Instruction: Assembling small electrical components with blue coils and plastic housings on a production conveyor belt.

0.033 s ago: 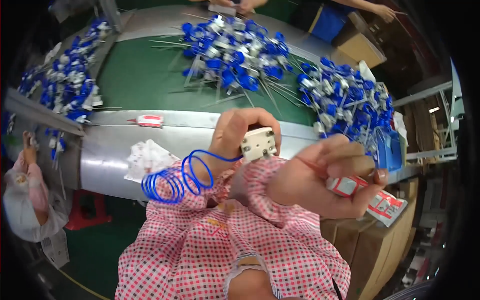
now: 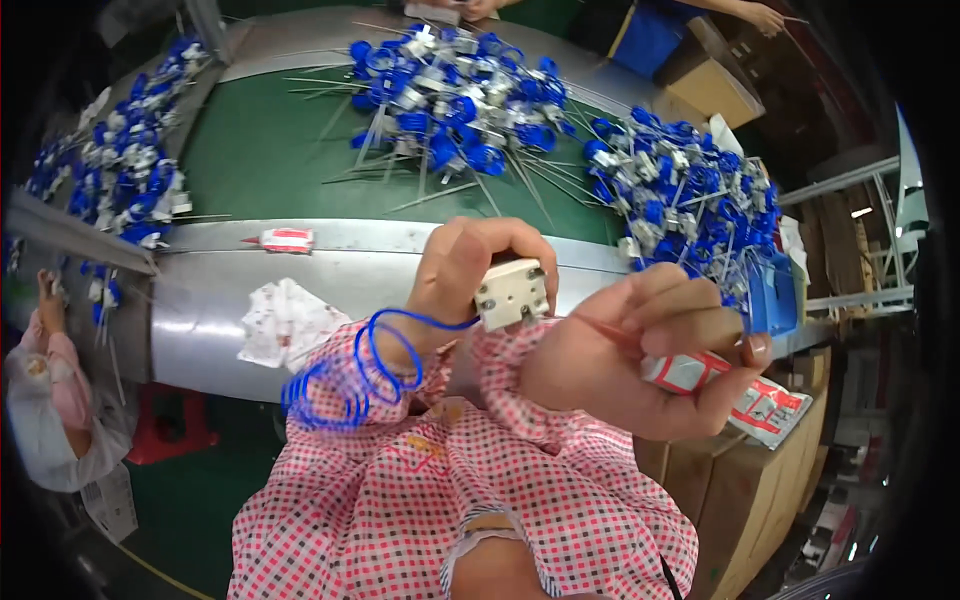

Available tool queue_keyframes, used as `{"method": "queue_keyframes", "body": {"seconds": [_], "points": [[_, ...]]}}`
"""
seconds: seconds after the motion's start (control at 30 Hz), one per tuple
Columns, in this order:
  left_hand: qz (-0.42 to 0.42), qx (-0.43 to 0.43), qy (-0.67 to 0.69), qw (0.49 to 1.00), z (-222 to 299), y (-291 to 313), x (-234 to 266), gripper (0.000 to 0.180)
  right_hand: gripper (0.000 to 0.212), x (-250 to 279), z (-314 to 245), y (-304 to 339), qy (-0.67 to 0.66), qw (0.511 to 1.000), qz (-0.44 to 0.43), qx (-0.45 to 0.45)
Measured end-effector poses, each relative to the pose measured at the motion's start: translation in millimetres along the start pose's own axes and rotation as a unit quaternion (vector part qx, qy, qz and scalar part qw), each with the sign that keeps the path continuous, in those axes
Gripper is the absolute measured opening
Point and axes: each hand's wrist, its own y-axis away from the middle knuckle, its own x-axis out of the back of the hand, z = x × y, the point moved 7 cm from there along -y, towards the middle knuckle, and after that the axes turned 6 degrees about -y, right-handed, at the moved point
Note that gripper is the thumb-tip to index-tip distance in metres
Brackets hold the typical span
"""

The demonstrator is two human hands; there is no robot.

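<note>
My left hand point(image 2: 452, 275) is closed around a small off-white block point(image 2: 512, 293) with metal contacts and holes on its face. From the block a coiled blue wire point(image 2: 372, 350) hangs to the left over my sleeve; its lower loops are blurred. Just right of the block, my right hand point(image 2: 650, 345) is closed on a red-and-white squeeze tube point(image 2: 775, 410). The tube's flat end sticks out to the right below my fingers, and its thin red nozzle points left toward the block, apart from it.
Another red-nozzled tube point(image 2: 286, 240) and a crumpled white paper point(image 2: 288, 322) lie on the metal bench point(image 2: 215, 335). Beyond is a green belt point(image 2: 260, 150) with a heap of blue coils and white blocks point(image 2: 450, 100). More heaps lie left and right, near a blue bin point(image 2: 775, 290). Other people's hands show.
The whole view has shifted slightly left. The wire's lower loops have swung downward. Both hands keep their hold on the block and the tube.
</note>
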Motion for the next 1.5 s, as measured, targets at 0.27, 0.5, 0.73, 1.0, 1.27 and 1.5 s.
{"method": "queue_keyframes", "body": {"seconds": [0.27,0.5,0.73,1.0,1.27,1.5], "points": [[0.063,0.026,0.108,0.992,-20,9,16,0.072,0.022,16,-1,4,0.045,0.998,0.051,0.005],[0.048,-0.409,0.121,0.903,170,51,139,0.052,0.021,88,-27,-55,0.313,0.945,0.055,0.073],[-0.063,-0.201,0.405,0.89,21,-71,84,0.024,0.009,114,24,-52,0.286,0.944,0.16,0.031],[-0.156,0.03,0.251,0.955,-30,-47,-51,0.046,0.011,79,54,-49,0.239,0.956,0.168,-0.003],[0.012,0.079,0.195,0.978,-7,-28,-16,0.062,0.018,4,8,-33,0.059,0.997,0.04,0.027],[-0.028,0.058,0.182,0.981,4,-17,-27,0.064,0.027,-14,-3,-15,0.09,0.996,0.005,0.007]]}}
